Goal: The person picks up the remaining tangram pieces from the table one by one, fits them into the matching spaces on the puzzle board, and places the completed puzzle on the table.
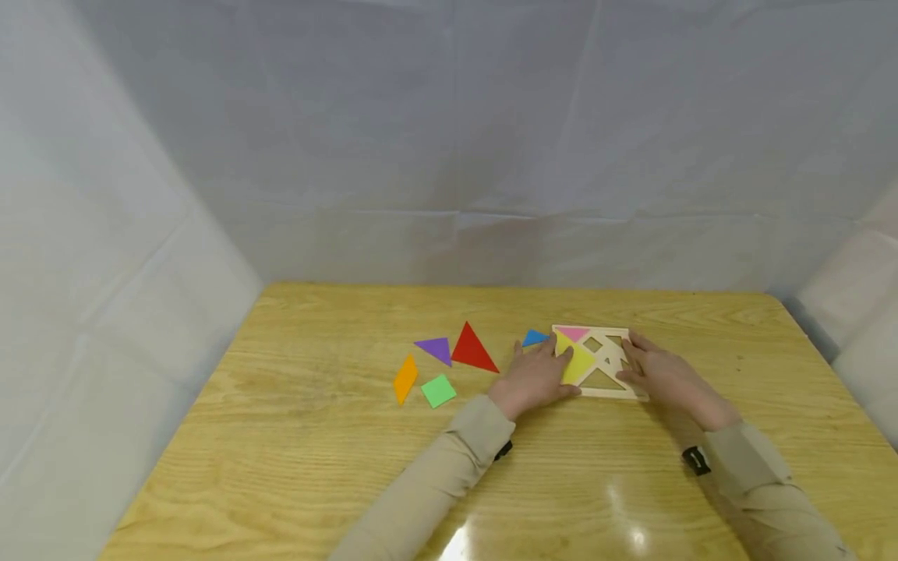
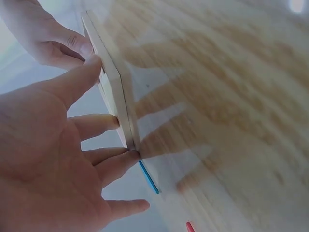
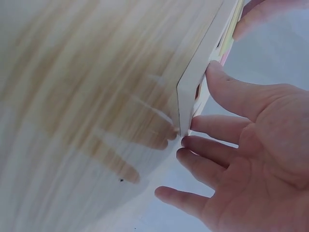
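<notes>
A pale wooden tangram tray (image 1: 612, 393) lies on the table between both hands. A yellow triangle (image 1: 578, 364) and a pink triangle (image 1: 573, 333) sit in its left part; cut-out openings show in the rest. The left hand (image 1: 536, 376) rests at the tray's left side, fingers spread, thumb by the near edge; in the left wrist view its fingertips touch the tray's rim (image 2: 116, 92). At the right side, the right hand (image 1: 669, 379) touches the tray with extended fingers, thumb over the top. A blue triangle (image 1: 534, 337) lies just beyond the left hand, beside the tray.
Loose on the wooden table (image 1: 316, 467) left of the hands lie a red triangle (image 1: 473, 351), a purple triangle (image 1: 436, 350), an orange parallelogram (image 1: 405, 379) and a green square (image 1: 438, 390). A white sheet (image 1: 449, 140) hangs behind the table.
</notes>
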The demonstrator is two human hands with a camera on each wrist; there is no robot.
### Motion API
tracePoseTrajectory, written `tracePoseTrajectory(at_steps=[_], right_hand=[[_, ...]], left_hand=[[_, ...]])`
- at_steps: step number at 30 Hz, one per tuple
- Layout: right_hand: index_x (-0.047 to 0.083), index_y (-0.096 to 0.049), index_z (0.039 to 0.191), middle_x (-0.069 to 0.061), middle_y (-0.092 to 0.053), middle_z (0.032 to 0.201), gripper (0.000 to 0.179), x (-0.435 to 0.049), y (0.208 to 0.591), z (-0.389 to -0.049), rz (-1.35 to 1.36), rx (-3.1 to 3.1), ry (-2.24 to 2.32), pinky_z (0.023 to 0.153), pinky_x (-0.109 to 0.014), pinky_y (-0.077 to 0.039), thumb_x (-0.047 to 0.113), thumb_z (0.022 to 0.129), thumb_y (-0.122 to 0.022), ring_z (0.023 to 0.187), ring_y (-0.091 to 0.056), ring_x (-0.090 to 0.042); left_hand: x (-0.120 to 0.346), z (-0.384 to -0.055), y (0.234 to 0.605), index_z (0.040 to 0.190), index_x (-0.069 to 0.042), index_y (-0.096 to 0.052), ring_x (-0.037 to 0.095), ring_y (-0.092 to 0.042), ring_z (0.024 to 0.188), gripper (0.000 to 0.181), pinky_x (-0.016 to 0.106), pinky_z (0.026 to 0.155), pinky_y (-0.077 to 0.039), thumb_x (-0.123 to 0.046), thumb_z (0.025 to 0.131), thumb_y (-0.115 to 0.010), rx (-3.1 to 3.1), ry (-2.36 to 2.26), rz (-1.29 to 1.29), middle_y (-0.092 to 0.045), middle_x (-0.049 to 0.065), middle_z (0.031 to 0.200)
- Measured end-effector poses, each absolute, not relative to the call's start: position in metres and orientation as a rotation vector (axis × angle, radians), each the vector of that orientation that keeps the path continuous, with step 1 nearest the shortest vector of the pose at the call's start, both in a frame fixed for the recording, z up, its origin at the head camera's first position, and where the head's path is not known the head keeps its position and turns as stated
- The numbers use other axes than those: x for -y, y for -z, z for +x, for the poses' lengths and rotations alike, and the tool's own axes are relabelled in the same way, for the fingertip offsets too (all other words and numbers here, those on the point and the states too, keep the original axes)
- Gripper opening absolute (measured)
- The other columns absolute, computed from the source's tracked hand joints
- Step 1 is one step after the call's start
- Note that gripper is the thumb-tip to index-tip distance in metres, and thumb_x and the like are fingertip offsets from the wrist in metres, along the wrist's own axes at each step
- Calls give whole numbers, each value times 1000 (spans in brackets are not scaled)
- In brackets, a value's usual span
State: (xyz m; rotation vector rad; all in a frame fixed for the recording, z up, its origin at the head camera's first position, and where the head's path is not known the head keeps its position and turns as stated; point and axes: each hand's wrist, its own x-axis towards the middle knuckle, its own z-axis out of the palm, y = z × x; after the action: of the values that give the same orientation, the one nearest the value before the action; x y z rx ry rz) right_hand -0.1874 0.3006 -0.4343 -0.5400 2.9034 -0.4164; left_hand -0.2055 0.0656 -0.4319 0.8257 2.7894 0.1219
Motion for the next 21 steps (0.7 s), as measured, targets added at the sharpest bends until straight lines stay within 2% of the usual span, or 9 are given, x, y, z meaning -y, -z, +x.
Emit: tracePoseTrajectory(at_steps=[7, 15, 21], right_hand=[[-19, -35, 145, -42, -24, 153, 68, -297, 435, -186, -504, -2900, 420, 98, -64, -45, 26, 102, -61, 122, -51, -56], [-20, -37, 144, -43, -26, 152, 68, -292, 434, -181, -500, -2911, 415, 93, -60, -49, 26, 101, -63, 112, -60, -51], [-21, -39, 142, -44, -28, 150, 67, -290, 434, -178, -535, -2929, 394, 92, -59, -50, 25, 100, -64, 117, -55, -54]], left_hand=[[-69, -204, 431, 157, -14, -39, 24, -36, 148, 73, 47, 121, -29, -55, 99, -58, -2789, -92, 844, -28, 15, 164], [-67, -199, 428, 156, -12, -39, 23, -30, 151, 73, 44, 122, -27, -53, 99, -59, -2775, -81, 846, -27, 14, 165], [-64, -195, 428, 157, -12, -38, 23, -33, 150, 73, 45, 121, -29, -53, 99, -58, -2774, -81, 844, -26, 15, 165]])
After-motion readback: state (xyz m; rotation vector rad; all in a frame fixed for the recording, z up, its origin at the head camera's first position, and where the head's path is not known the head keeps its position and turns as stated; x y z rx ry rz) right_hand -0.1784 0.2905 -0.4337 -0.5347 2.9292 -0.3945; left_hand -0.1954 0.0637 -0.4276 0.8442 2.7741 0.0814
